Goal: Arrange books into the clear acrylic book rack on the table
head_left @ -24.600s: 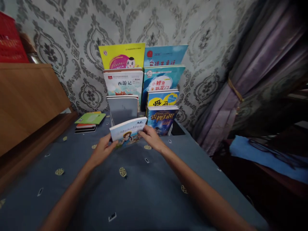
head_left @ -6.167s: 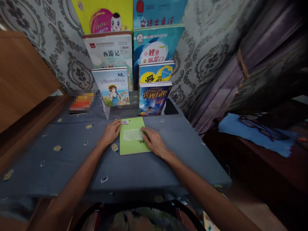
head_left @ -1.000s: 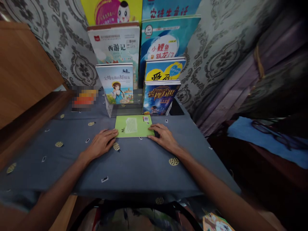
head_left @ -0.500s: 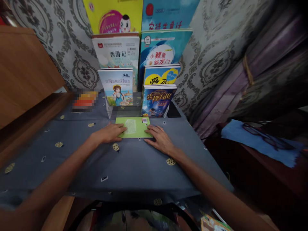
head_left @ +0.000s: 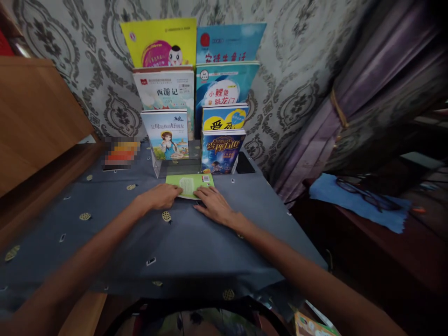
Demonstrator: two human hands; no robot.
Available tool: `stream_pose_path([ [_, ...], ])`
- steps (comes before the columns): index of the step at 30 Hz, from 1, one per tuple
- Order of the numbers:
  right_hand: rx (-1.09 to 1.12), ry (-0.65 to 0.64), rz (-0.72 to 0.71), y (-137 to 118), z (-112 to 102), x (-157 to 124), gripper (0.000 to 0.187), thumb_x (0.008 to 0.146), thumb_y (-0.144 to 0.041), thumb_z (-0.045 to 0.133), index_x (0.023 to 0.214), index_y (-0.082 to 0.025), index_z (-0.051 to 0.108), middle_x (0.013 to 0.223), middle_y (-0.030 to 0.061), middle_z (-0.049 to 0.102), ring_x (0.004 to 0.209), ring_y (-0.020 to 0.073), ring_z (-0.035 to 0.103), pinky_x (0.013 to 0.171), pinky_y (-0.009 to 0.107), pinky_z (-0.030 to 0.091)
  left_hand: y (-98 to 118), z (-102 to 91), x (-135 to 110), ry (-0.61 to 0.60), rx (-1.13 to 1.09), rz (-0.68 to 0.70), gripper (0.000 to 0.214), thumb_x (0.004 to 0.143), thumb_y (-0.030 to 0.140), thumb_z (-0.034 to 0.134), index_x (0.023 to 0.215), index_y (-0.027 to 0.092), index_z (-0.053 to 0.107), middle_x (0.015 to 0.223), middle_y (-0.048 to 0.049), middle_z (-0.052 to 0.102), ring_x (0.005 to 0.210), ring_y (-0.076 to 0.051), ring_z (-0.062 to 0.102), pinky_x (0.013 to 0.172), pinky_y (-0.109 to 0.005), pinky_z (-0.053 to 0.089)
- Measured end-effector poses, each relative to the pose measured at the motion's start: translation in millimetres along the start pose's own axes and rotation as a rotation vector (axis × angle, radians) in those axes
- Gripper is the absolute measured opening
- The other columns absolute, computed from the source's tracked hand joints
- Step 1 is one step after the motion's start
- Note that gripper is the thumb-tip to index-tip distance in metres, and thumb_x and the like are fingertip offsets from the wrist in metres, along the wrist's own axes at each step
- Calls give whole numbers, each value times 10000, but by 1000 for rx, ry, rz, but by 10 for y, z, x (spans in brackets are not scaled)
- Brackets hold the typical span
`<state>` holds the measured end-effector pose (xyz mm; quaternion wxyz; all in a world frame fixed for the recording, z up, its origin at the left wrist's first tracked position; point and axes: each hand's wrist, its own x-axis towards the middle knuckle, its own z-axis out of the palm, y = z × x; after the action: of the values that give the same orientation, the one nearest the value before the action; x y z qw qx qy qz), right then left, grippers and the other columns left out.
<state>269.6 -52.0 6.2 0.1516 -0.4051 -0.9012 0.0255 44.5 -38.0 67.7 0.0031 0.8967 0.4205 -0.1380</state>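
While the green paperback [head_left: 192,183] lies on the surface [head_left: 199,247], long axis left to right, neither hand is nearer: the left hand [head_left: 164,195] curls at its left end, grip unclear; the right hand [head_left: 216,206] spreads over its near right edge.

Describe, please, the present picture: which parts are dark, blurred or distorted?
In the head view, the far right is very dark and the curtain smeared; in the head view, coarse pixel blocks mask the orange-red item at left; in the head view, the green book is clearer, but its small print is unreadable.
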Motion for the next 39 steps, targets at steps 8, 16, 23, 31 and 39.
stream_pose_path([
  [8, 120, 34, 225, -96, -88, 208, 249, 989, -242, 490, 1174, -224, 655, 1076, 90, 741, 954, 233, 685, 757, 279, 454, -196, -55, -231, 417, -153, -120, 387, 896, 168, 462, 1254, 238, 591, 1244, -90, 670, 1132, -246, 639, 897, -350, 504],
  [16, 581, 471, 228, -184, -239, 184, 225, 924, -295, 525, 976, -198, 721, 780, 9, 705, 693, 165, 617, 633, 243, 406, -258, 425, -127, 1087, -1105, -522, 655, 860, 447, 620, 1413, 191, 378, 1317, -170, 578, 1217, -282, 576, 920, -415, 519],
  [23, 1304, 491, 228, -229, -197, 263, 345, 764, -519, 699, 855, -187, 686, 753, 5, 698, 659, 162, 621, 626, 268, 494, 132, 528, 121, 913, -1833, -480, 602, 839, 682, 554, 1178, 185, 556, 1048, -112, 706, 947, -236, 693, 737, -324, 547],
  [31, 1654, 387, 405, -218, -50, 204, 506, 637, -605, 799, 908, -201, 661, 826, 44, 755, 763, 229, 716, 650, 328, 570, 236, 494, 222, 1095, -1787, -475, 652, 680, 745, 642, 955, 154, 643, 919, -72, 723, 870, -214, 666, 754, -298, 514],
  [39, 1571, 348, 515, 36, 154, 184, 448, 689, -624, 727, 792, -205, 607, 746, 29, 728, 717, 190, 708, 627, 286, 559, 43, 596, 88, 791, -1423, -612, 547, 758, 659, 585, 934, 147, 664, 775, -44, 690, 739, -213, 636, 661, -292, 493],
])
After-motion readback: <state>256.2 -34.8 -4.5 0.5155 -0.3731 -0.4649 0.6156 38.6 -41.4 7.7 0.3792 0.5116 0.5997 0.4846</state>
